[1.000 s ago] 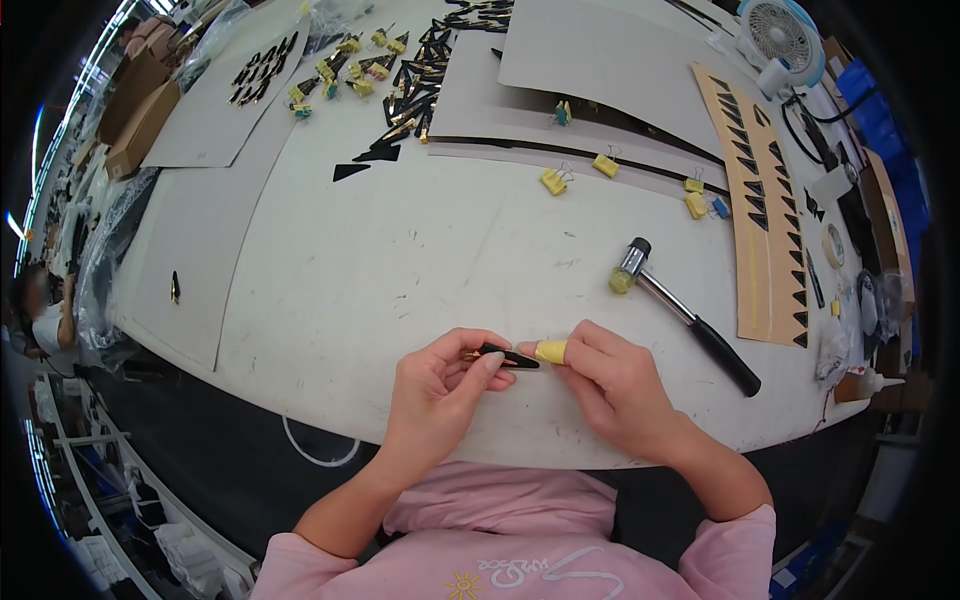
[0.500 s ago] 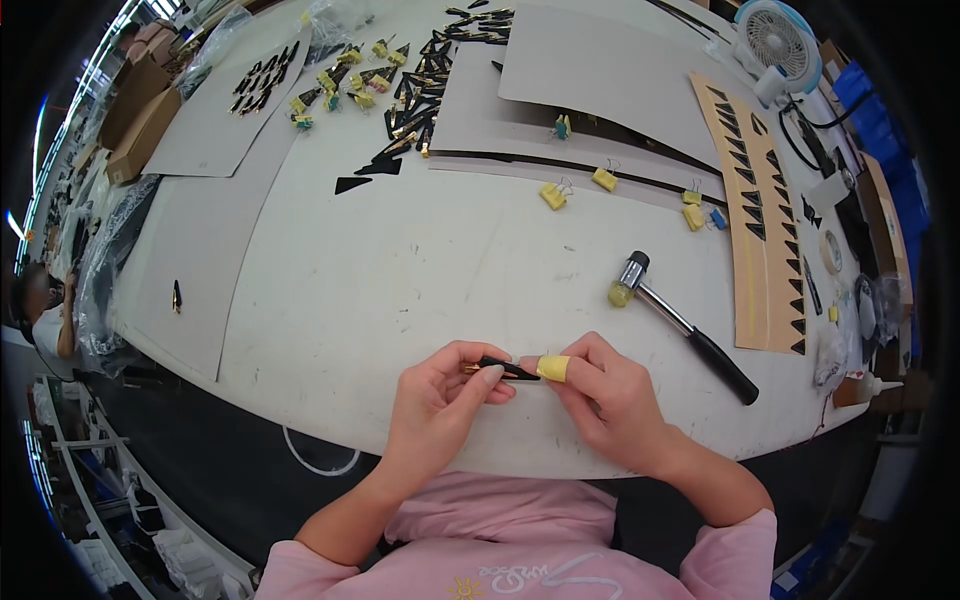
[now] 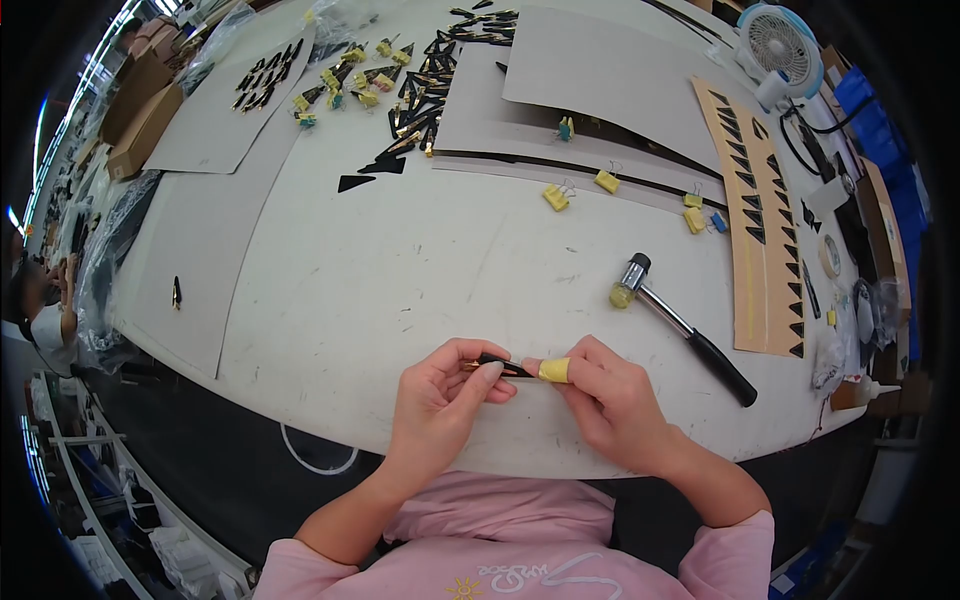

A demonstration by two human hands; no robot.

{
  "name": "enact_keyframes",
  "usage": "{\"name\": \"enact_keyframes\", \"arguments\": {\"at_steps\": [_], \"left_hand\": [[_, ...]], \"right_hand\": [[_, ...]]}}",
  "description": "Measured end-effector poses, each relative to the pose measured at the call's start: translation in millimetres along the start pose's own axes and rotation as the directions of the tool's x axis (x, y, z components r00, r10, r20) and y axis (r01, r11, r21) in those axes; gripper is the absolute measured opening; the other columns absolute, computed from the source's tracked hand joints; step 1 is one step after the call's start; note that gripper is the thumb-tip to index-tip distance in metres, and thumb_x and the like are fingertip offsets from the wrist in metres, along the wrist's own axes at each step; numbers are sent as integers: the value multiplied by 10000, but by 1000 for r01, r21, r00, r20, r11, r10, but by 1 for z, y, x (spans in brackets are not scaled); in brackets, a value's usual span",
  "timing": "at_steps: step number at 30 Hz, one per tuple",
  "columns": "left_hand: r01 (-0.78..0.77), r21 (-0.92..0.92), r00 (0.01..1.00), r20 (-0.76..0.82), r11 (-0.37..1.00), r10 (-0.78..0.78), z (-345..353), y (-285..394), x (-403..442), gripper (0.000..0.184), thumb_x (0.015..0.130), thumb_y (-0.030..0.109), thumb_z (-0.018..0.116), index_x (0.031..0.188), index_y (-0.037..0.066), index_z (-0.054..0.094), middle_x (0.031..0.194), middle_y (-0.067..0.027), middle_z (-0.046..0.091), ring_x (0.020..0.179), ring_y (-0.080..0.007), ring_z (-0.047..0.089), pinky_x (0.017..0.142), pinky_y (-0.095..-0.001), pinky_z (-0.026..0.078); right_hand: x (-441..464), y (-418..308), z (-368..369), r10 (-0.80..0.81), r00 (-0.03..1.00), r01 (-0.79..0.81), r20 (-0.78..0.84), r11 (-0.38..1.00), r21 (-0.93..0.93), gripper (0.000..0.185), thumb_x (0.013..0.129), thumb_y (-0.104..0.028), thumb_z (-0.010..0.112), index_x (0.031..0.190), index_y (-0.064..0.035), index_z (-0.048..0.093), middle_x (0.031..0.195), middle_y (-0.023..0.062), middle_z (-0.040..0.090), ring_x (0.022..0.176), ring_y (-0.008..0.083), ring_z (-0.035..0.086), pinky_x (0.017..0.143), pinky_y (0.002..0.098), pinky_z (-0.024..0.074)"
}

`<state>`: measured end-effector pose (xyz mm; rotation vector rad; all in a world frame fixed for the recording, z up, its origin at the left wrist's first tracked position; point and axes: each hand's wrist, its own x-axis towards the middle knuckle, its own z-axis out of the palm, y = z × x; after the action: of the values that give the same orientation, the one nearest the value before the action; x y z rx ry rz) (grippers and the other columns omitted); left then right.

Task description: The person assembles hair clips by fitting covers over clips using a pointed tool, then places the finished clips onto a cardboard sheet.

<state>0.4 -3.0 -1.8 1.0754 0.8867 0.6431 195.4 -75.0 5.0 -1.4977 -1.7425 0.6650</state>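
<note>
Between my two hands, close to the table's near edge, is a small black pointed piece (image 3: 508, 368) with a gold-coloured fitting at its left end. My left hand (image 3: 445, 390) pinches it between thumb and fingers. At the pointed right end, my right hand (image 3: 605, 395) is closed with its fingertips on the tip; yellow tape (image 3: 553, 370) wraps one finger. A mallet (image 3: 680, 325) with a black handle and a black-and-yellow head lies to the right of my hands. Another black-and-gold piece (image 3: 177, 293) rests on grey board at the left.
Black pieces (image 3: 425, 90) are heaped at the back, beside several pieces held in yellow binder clips (image 3: 365, 78). Large grey boards (image 3: 610, 60) are stacked behind loose clips (image 3: 556, 197). A tan strip (image 3: 750, 290) carries black triangles at right. A fan (image 3: 778, 45) stands back right; a person (image 3: 50, 310) is at far left.
My hands stay almost where they were, with the right fingertips shifting slightly at the piece's tip. The whole view has moved very slightly.
</note>
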Motion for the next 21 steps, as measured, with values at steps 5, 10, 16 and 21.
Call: {"name": "enact_keyframes", "arguments": {"at_steps": [5, 10, 16, 21], "left_hand": [[39, -14, 998, 42, 999, -39, -4, 5, 3, 189, 973, 42, 570, 1123, -69, 595, 1000, -117, 672, 869, -125, 680, 807, -236, 560], [50, -55, 996, 83, 997, -46, -7, 5, 4, 198, 955, 33, 593, 1126, -66, 594, 1024, -125, 671, 893, -132, 684, 832, -242, 564], [54, -48, 997, 57, 997, -51, -5, 6, 3, 187, 957, 33, 591, 1118, -64, 593, 1003, -120, 670, 876, -123, 679, 826, -235, 563], [31, -45, 998, 56, 999, -28, -4, 1, 3, 186, 962, 40, 588, 1117, -63, 591, 976, -107, 670, 854, -110, 675, 812, -225, 561]], "right_hand": [[3, 2, -1, 50, 998, -54, 44, 993, 104, 343, 834, 93, 567, 1121, -51, 687, 730, 87, 499, 596, 188, 490, 539, 304, 389], [2, 0, 0, 56, 998, -58, 21, 994, 90, 211, 854, 58, 587, 1037, -25, 650, 749, 101, 516, 600, 232, 517, 537, 333, 407], [1, 0, -1, 31, 1000, -31, 2, 999, 21, 239, 847, 55, 610, 1056, -44, 673, 782, 89, 543, 610, 223, 536, 538, 324, 422], [0, -3, -1, -17, 1000, 17, -5, 999, -39, 368, 813, 95, 621, 1125, -82, 705, 787, 67, 559, 632, 184, 541, 543, 280, 434]]}}
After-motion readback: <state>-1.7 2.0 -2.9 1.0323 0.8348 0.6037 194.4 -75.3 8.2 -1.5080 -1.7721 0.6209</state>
